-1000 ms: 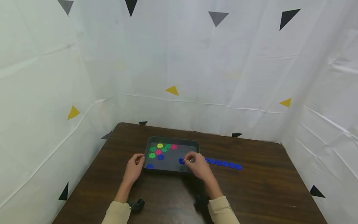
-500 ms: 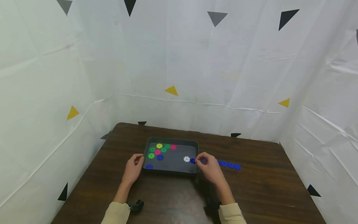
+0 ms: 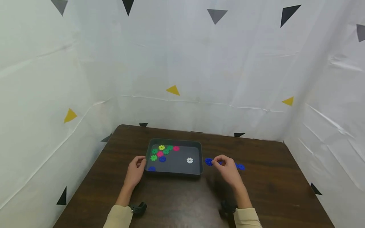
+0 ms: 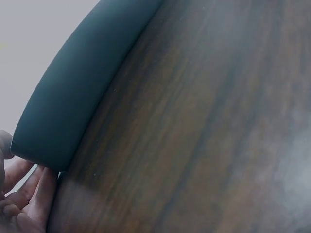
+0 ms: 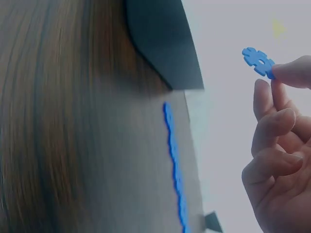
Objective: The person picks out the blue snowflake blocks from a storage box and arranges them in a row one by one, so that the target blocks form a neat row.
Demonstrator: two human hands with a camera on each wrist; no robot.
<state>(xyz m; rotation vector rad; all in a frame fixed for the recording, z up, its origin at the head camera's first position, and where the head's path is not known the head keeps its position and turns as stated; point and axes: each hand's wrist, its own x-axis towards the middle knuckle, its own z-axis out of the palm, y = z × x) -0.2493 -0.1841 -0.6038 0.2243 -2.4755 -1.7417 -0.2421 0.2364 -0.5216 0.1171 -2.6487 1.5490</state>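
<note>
My right hand pinches a blue notched interlocking disc between thumb and forefinger. In the head view this disc shows just right of the dark tray, above the table. A row of blue discs lies on the table right of the tray, largely hidden behind the right hand in the head view. My left hand holds the tray's left side, thumb at the rim and fingers against the outer wall. Inside the tray, a white disc lies alone toward the right.
Green, yellow, pink and blue discs cluster in the tray's left half, among them a pink disc and a blue disc. The brown wooden table is bounded by white sheets at the back and sides.
My right hand has lifted the blue disc out of the tray and carried it right, past the rim. That uncovers the white disc. The left hand stays at the tray's left side.
</note>
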